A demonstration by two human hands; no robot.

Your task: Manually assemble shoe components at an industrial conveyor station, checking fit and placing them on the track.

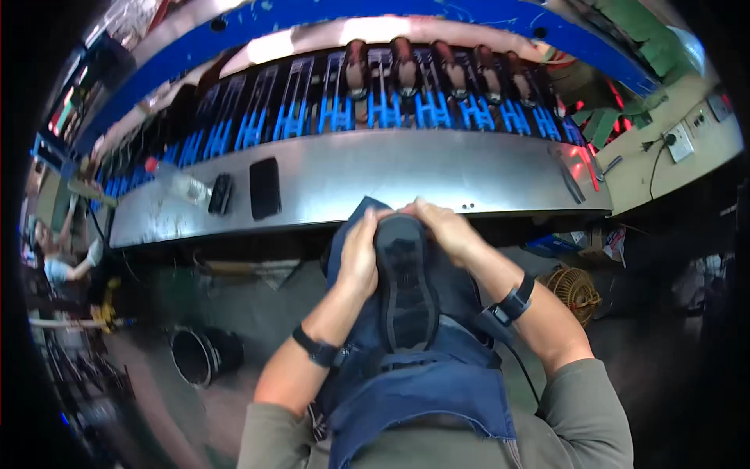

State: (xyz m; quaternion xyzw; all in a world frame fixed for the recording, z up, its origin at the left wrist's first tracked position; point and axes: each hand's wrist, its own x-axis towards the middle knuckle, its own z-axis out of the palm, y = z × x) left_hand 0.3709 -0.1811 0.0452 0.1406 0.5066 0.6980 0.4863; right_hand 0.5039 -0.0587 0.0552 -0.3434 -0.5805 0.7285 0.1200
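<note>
A shoe (407,285) lies sole-up over my lap, its dark patterned sole facing me and one end pointing at the bench. My left hand (361,252) presses along the left side of its far end, fingers partly hidden behind it. Around the right of that same end my right hand (447,229) is curled, with fingertips near the tip. The upper is turned away and hidden. Beneath the shoe is a dark blue apron (426,406) that covers my lap.
Past my hands runs a metal bench (344,176) bearing a black phone (265,188), a clear bottle (183,184) and hand tools (570,178). Behind it, several shoes (405,69) stand on a blue rack line (336,116). A black bin (194,358) is on the left floor; another person (62,262) is far left.
</note>
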